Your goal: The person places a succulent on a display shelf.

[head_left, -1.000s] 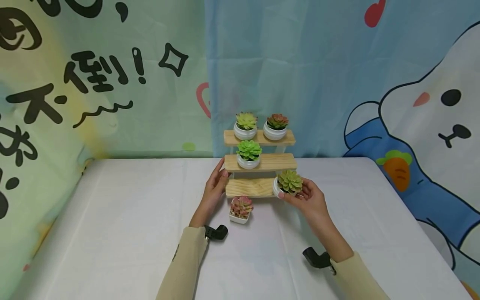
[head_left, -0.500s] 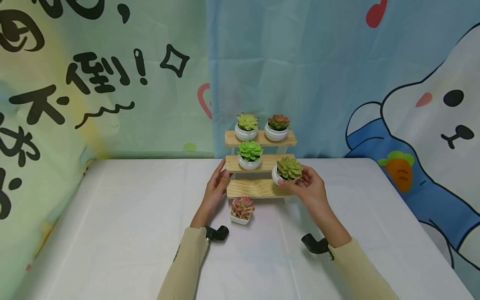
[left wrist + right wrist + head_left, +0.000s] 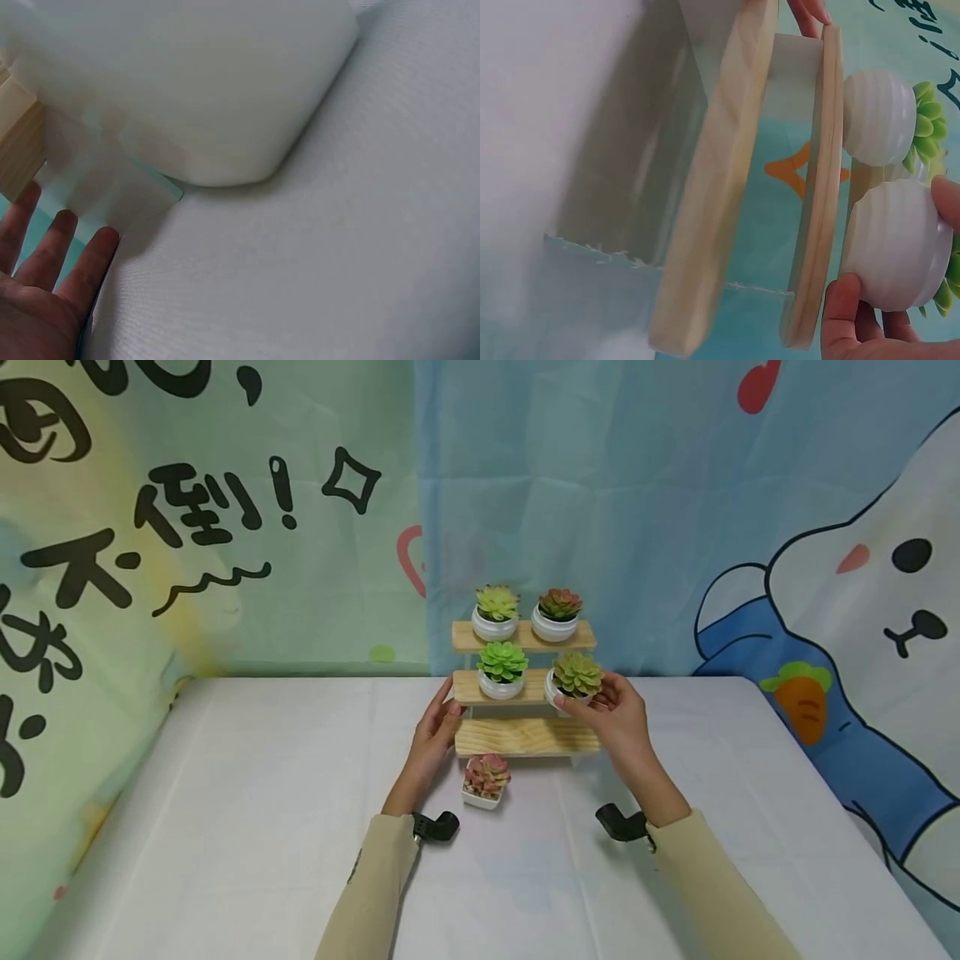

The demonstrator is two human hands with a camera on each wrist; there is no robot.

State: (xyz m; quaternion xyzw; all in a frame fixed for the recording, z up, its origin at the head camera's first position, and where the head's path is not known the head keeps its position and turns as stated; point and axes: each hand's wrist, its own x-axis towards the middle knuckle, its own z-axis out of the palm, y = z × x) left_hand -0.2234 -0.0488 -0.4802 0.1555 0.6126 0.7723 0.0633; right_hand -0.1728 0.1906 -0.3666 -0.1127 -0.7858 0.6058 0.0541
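White cloth covers the table (image 3: 225, 827), with a cartoon backdrop (image 3: 750, 527) hanging behind it. At the centre stands a three-step wooden shelf (image 3: 525, 737) on clear plastic sides. The olive-green plant pot (image 3: 575, 682) sits at the right end of the middle step, at about 3 o'clock from the bright green plant pot (image 3: 501, 668) on the same board, the two near but apart. The right hand (image 3: 618, 718) has its thumb and fingers curled round the pot's white ribbed body; the right wrist view shows the pot (image 3: 900, 247) against the board's edge, and I cannot tell whether its base rests fully on the wood. The left hand (image 3: 433, 737) lies flat against the shelf's left end at 9 o'clock, fingers straight, holding nothing; its fingertips (image 3: 45, 247) rest by the clear side panel.

Above, at 12 o'clock, two more pots stand on the top step, a yellow-green one (image 3: 495, 612) and a reddish one (image 3: 558, 613). A pink plant in a square pot (image 3: 484, 782) sits on the cloth at 6 o'clock, just in front of the bottom step.

The risk, as I judge it: the pot is near the board's right end and front edge, so letting go off-centre could tip it onto the cloth. A nudge leftward could also knock its neighbour, and the light shelf may shift if the left hand slackens.
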